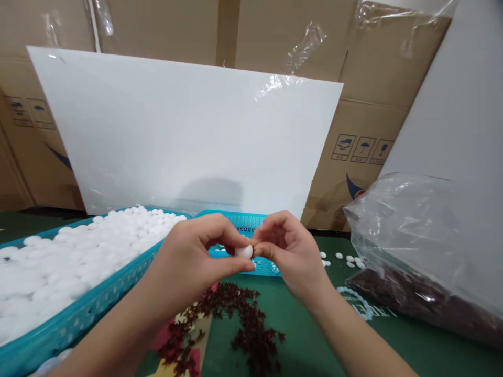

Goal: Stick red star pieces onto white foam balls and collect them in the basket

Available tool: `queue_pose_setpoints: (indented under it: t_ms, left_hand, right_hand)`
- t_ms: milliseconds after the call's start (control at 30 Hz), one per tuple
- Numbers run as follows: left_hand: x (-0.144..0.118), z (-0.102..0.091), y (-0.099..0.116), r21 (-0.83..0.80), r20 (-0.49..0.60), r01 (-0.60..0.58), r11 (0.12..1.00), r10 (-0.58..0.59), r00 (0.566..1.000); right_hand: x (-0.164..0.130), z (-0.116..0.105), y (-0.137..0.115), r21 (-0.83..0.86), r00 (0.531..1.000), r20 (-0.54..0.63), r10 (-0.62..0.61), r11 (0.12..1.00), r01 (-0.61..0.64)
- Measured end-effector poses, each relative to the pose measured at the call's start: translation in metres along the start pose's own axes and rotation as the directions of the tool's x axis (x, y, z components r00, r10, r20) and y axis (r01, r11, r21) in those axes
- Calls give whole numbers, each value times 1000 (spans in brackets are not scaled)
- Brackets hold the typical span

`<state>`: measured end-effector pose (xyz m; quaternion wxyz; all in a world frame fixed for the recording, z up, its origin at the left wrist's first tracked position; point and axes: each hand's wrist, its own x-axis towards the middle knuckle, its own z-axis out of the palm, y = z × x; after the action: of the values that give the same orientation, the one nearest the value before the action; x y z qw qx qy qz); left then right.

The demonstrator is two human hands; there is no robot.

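Observation:
Between thumb and forefinger, my left hand pinches a small white ball, smooth and egg-like. Against the ball's right side, my right hand has its thumb and forefinger pressed together; whatever they hold is too small to name. Both hands are above a blue perforated basket, which they partly hide. Below them, dark red dried-looking sprigs lie loose on the green surface. To the left, a long blue basket is heaped with many similar white balls.
A clear plastic bag with dark red material stands at the right. Near it lie several white pieces and a pale blue beaded bracelet. A white board leans against cardboard boxes behind.

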<state>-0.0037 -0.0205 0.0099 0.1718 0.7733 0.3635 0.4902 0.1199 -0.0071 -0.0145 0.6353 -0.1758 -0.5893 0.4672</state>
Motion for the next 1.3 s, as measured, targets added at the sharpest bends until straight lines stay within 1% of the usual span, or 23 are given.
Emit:
queue_pose_setpoints:
  t_ms: [100, 167, 233, 300, 367, 467, 533, 600, 667, 767, 867, 967, 1033, 1167, 1233, 1300]
  left_hand:
    - [0, -3, -2, -71, 28, -5, 997, 7, 1000]
    - [-1, -3, -4, -113, 38, 8, 994, -4, 999]
    - [-2, -2, -5, -163, 25, 30, 986, -26, 999]
    - [-3, -1, -6, -234, 12, 52, 971, -50, 999]
    - [-3, 0, -6, -324, 14, 60, 944, -59, 998]
    - [-2, 0, -8, -474, 24, 70, 878, -66, 998]
    - [-1, 1, -9, -543, 6, 83, 836, -95, 995]
    - [0, 2, -11, -585, -12, 101, 804, -133, 991]
    - [1, 3, -12, -616, -6, 114, 779, -149, 989]
    - [0, 6, -13, -640, 24, 127, 758, -146, 989]
    - [0, 8, -13, -638, 78, 149, 755, -130, 988]
    - [0, 10, -13, -631, 97, 148, 761, -112, 989]
    - [0, 10, -15, -599, 94, 143, 788, -109, 990]
    - [0, 10, -18, -521, 87, 160, 839, -134, 987]
    - [1, 10, -18, -507, 76, 175, 844, -159, 984]
    - [2, 11, -18, -506, 72, 191, 841, -180, 981]
  right_hand:
    - [-4, 1, 3, -109, 989, 59, -135, 984, 141]
    - [-7, 1, 4, -196, 973, 46, -228, 953, 233]
    - [-9, 2, 5, -262, 956, 17, -291, 922, 285]
    - [-10, 2, 5, -277, 956, 7, -294, 918, 284]
    - [-9, 2, 4, -239, 967, 17, -256, 938, 252]
    - [-9, 2, 2, -153, 980, 41, -197, 968, 201]
    - [-9, 3, 2, -136, 980, 56, -191, 971, 197]
    - [-9, 2, 2, -168, 976, 67, -206, 962, 215]
    - [-8, 2, 3, -231, 974, 58, -220, 946, 227]
    - [-7, 0, 4, -318, 968, 33, -247, 916, 245]
    - [-6, 0, 2, -383, 955, 39, -294, 878, 286]
    - [-5, 0, -1, -438, 946, 31, -321, 847, 302]
    - [-4, 0, -2, -443, 954, 10, -301, 853, 274]
    - [-3, -2, -2, -375, 984, -6, -180, 912, 165]
    - [-2, -3, 1, -349, 987, 10, -160, 925, 153]
    - [0, -5, 5, -333, 983, 36, -179, 925, 181]
